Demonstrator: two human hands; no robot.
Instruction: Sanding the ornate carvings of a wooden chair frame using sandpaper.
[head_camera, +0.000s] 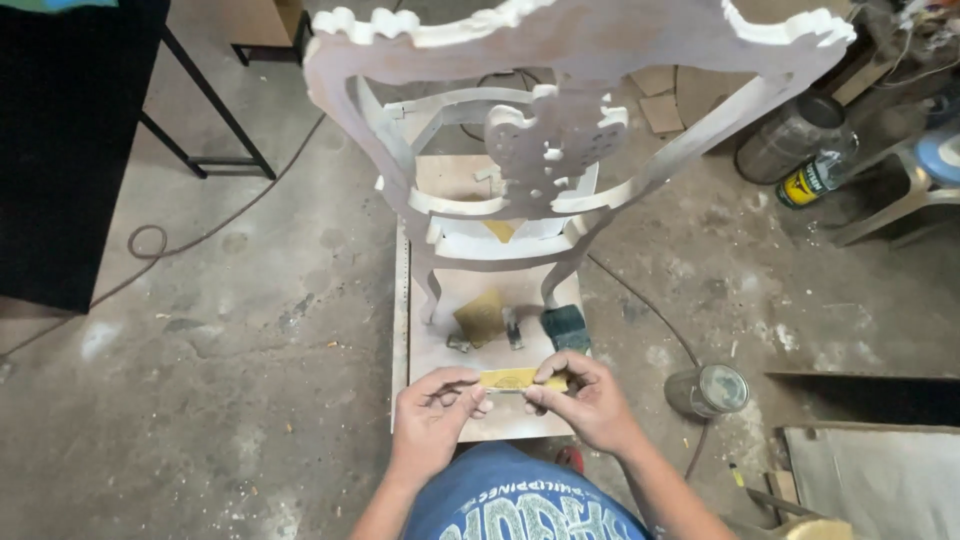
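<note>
Sandpaper strip (520, 379) pinched between left hand (432, 408) and right hand (590, 398)
Fingers closed on its ends, just below the unpainted chair (540, 190); uneven pulling could tear it

The person wears a blue garment with pale block lettering over the lap. The left hand (432, 412) and right hand (587, 397) are ungloved, forearms unsleeved.

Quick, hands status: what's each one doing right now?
Left hand: closed, pinching one end of the folded yellow sandpaper strip.
Right hand: closed, pinching its other end.
</note>
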